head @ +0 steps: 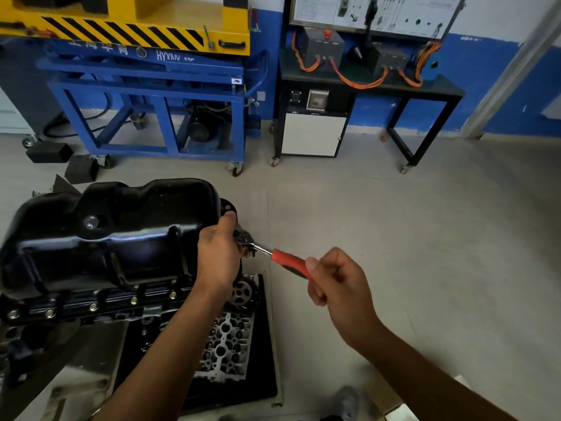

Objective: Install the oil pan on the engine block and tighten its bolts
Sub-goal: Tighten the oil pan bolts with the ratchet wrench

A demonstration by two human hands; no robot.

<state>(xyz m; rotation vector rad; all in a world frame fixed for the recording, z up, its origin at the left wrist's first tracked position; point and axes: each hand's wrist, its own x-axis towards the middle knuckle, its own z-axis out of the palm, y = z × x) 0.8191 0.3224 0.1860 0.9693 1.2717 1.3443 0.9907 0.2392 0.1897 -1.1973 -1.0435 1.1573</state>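
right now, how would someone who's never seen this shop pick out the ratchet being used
Find the big black oil pan sitting on the engine block at lower left. From its right end a ratchet sticks out rightward, its metal head under the left hand, its far end held by the right hand. Nothing else near it has a red and black handle.

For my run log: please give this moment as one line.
phase: bolt tightening | left hand: holds ratchet head at pan end | right hand: grips handle
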